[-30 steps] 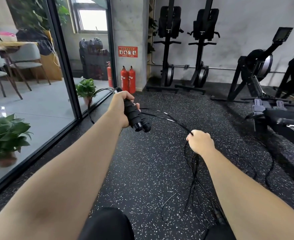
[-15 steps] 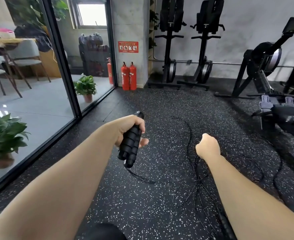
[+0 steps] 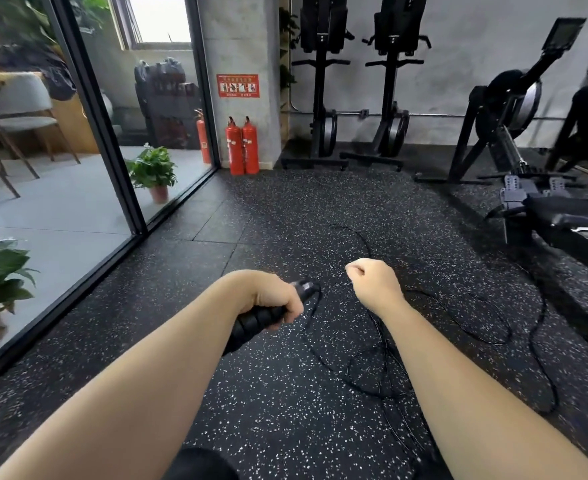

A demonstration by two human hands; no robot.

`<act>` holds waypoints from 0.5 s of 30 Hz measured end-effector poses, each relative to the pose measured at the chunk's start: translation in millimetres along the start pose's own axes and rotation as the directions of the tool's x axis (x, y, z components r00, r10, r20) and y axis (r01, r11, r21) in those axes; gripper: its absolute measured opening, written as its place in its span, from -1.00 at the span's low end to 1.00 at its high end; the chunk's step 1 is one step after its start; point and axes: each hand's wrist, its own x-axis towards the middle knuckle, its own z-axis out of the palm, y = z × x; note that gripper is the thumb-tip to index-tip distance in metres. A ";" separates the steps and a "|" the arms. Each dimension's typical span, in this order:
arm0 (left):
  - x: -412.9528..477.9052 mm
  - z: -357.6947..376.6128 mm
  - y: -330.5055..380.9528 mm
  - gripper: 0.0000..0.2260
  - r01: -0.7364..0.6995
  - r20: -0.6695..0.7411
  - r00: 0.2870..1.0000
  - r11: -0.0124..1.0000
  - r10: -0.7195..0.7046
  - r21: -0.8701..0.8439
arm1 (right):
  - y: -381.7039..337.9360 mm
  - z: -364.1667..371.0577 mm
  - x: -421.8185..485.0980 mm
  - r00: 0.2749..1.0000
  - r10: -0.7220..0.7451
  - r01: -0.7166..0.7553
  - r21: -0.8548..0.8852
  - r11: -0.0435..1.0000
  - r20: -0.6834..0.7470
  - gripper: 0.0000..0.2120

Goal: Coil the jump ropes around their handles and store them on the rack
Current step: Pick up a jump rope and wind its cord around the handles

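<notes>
Gripping ribbed black handles (image 3: 254,322), left hand (image 3: 274,296) trails thin rope (image 3: 382,355) toward fisted right hand (image 3: 375,284).

Speckled floor (image 3: 285,410) under tangled rope (image 3: 459,320)

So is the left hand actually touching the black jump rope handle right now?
Touching. The head view shows the left hand with fingers curled round the jump rope handle, the ribbed grip running out below the palm and no gap visible.
</notes>
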 end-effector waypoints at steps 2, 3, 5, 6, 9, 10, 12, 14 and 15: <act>1.2 6.6 1.0 -0.98 -0.030 -0.031 0.999 0.994 0.033 0.105 | -13.1 1.4 -5.9 0.991 -0.075 0.061 0.122 0.991 0.112 -0.69; 3.9 9.7 -0.2 -0.91 -0.047 -0.049 0.997 0.986 0.056 0.160 | -18.9 2.3 -9.3 0.978 -0.095 0.066 0.161 0.985 0.184 -0.66; 9.9 16.8 -4.5 -0.75 -0.073 -0.088 0.991 0.956 0.101 0.283 | -24.4 6.0 -14.9 0.938 -0.100 0.035 0.196 0.980 0.331 -0.61; 13.0 20.7 -7.1 -0.70 -0.089 -0.114 0.984 0.932 0.137 0.351 | -23.8 8.3 -16.9 0.919 -0.092 0.014 0.201 0.980 0.384 -0.59; 19.3 32.8 -15.6 -0.68 -0.101 -0.227 0.938 0.833 0.262 0.545 | -15.4 11.7 -25.1 0.885 -0.053 -0.030 0.171 0.985 0.462 -0.53; 21.3 35.9 -18.9 -0.67 -0.098 -0.263 0.917 0.809 0.300 0.580 | -11.2 12.7 -26.1 0.884 -0.052 -0.018 0.146 0.989 0.465 -0.52; 24.9 38.9 -26.0 -0.66 -0.095 -0.324 0.882 0.803 0.342 0.589 | -1.3 13.4 -26.4 0.899 -0.054 0.001 0.121 0.993 0.435 -0.53; 27.2 39.7 -32.1 -0.65 -0.090 -0.361 0.868 0.823 0.340 0.561 | 6.3 12.2 -25.9 0.920 -0.058 0.000 0.147 0.989 0.389 -0.55; 28.4 40.5 -34.3 -0.65 -0.095 -0.362 0.870 0.835 0.334 0.542 | 8.9 12.0 -25.5 0.928 -0.061 0.003 0.156 0.988 0.367 -0.55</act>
